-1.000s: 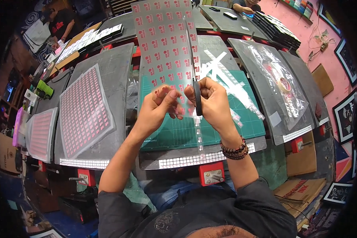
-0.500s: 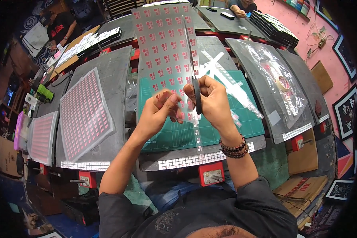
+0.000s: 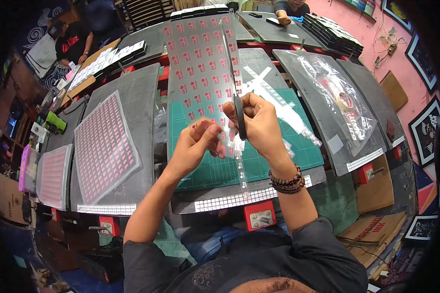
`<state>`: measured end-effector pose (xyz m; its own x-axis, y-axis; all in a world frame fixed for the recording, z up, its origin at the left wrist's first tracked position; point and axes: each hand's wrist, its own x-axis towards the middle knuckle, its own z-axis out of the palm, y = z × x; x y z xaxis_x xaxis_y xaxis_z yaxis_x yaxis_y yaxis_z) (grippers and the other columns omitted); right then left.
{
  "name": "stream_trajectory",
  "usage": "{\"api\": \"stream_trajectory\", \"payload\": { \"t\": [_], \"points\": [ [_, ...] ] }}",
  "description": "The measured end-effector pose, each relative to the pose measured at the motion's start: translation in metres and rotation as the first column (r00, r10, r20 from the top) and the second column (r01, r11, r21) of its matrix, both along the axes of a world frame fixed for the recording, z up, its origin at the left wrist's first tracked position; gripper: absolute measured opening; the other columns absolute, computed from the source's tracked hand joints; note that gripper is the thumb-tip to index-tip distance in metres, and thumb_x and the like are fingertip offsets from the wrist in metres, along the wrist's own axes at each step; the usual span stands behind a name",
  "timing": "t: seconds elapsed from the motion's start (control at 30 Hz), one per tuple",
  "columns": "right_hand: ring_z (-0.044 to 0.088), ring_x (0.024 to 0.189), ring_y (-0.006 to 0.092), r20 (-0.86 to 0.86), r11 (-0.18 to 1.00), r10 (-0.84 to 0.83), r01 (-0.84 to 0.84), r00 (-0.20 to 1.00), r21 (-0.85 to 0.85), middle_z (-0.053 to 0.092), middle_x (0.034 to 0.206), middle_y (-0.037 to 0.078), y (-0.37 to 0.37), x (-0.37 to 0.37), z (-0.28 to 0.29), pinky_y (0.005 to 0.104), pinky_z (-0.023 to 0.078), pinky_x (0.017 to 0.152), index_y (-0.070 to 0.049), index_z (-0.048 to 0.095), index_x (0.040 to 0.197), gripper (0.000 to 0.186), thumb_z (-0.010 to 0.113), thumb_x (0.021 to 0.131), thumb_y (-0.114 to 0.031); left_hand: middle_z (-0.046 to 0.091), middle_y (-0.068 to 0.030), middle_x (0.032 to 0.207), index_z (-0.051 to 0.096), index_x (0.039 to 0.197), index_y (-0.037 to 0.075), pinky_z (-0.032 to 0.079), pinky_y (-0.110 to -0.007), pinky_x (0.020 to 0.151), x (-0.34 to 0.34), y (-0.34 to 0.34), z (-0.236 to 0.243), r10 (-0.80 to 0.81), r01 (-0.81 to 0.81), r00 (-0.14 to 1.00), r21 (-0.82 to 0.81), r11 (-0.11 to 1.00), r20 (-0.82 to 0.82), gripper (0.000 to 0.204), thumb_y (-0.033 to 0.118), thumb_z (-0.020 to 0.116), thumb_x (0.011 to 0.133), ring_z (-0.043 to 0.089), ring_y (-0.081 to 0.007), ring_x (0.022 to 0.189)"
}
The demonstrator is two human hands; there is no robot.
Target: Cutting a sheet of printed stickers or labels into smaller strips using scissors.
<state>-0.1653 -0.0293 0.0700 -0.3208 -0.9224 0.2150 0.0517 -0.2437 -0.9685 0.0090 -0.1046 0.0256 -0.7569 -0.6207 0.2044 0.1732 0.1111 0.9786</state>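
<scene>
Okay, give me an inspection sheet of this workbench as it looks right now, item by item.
Surface: green cutting mat on a dark board.
Job's things: clear film sheet with rows of red prints, held up; scissors cutting a strip off its right edge.
Clutter: sheets of red prints on the left board; tape roll under plastic on the right.
Grippers: left hand pinches the sheet; right hand works the scissors.
Cables: some on the pink wall.
Surroundings: other people at far benches; cardboard below.

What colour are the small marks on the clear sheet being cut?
Red, set in even rows across the clear sheet; the head view shows it best.
</scene>
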Motion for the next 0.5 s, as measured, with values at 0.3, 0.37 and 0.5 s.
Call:
{"api": "stream_trajectory", "payload": {
  "t": [0.3, 0.37, 0.5],
  "points": [
    [0.057, 0.058, 0.0028, -0.037, 0.993, -0.082, 0.079, 0.996, -0.091, 0.066, 0.07, 0.005, -0.014, -0.012, 0.0, 0.0181, 0.04, 0.046, 0.004, 0.06, 0.088, 0.033, 0.077, 0.089, -0.024, 0.067, -0.0077, 0.077, 0.058, 0.103, 0.0, 0.053, -0.027, 0.062, -0.003, 0.007, 0.0, -0.028, 0.028, 0.999, 0.003, 1.0, 0.042, 0.032, 0.031, 0.05, 0.106, 0.067, -0.015, 0.066],
    [0.057, 0.057, 0.0029, -0.029, 0.998, -0.055, 0.054, 0.998, -0.031, 0.066, 0.069, 0.004, -0.013, -0.014, 0.003, 0.0183, 0.04, 0.045, 0.004, 0.06, 0.088, 0.033, 0.077, 0.089, -0.024, 0.067, -0.0076, 0.077, 0.059, 0.103, 0.0, 0.053, -0.027, 0.062, -0.002, 0.008, 0.001, -0.027, 0.027, 0.998, 0.011, 1.0, 0.053, 0.032, 0.031, 0.05, 0.106, 0.067, -0.015, 0.066],
    [0.056, 0.055, 0.0039, -0.025, 0.998, -0.052, 0.051, 0.998, -0.02, 0.064, 0.067, 0.003, -0.02, -0.014, -0.003, 0.0188, 0.04, 0.044, 0.003, 0.06, 0.088, 0.038, 0.078, 0.089, -0.031, 0.067, -0.0074, 0.078, 0.059, 0.103, 0.0, 0.052, -0.027, 0.062, -0.003, 0.007, 0.0, -0.012, 0.012, 0.998, -0.003, 1.0, 0.056, 0.033, 0.032, 0.051, 0.106, 0.066, -0.0146, 0.066]
  ]
}}
